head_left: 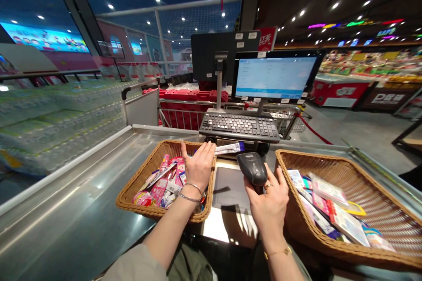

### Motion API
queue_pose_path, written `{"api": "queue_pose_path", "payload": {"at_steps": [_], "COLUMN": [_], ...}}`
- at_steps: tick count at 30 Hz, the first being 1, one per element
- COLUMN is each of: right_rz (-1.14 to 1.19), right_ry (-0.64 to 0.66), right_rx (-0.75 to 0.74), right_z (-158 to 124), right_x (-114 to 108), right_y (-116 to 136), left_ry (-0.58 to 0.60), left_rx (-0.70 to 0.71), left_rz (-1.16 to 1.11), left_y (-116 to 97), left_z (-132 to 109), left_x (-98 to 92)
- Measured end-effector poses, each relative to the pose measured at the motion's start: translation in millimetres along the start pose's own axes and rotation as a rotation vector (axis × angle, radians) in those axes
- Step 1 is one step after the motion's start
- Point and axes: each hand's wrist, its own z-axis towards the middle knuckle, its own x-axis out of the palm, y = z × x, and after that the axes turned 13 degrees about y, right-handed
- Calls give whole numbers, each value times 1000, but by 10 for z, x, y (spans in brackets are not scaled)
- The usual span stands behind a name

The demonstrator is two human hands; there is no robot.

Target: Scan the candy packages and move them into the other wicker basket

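My left hand (200, 164) reaches over the left wicker basket (123, 197), its fingers closed on one end of a slim white packet (227, 148) with a dark blue tip. The packet points right, toward a black handheld barcode scanner (252, 167). Gripping that scanner by its lower part is my right hand (270, 199), between the two baskets. Small packaged goods (165, 184), many of them pink, fill the left basket. In the right wicker basket (389, 202) lie flat boxes and packets (339, 213), mostly toward its left side.
A keyboard (240, 126) and a lit monitor (273, 77) stand behind the scanner. Both baskets rest on a metal counter (82, 202). Past it are a shopping cart (184, 114) and stacked bottles (66, 118) on the left.
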Motion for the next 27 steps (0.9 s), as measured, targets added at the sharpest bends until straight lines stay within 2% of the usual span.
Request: {"api": "queue_pose_path", "payload": {"at_steps": [14, 27], "right_rz": [-48, -63], "right_ry": [-51, -1], "right_rx": [-64, -48], "right_z": [35, 4], "right_x": [-169, -226], "right_y": [-113, -127], "left_ry": [-3, -10], "left_rx": [16, 32], "left_rz": [-82, -101], "left_y": [-313, -394], "left_z": [204, 243], "left_x": [68, 106]}}
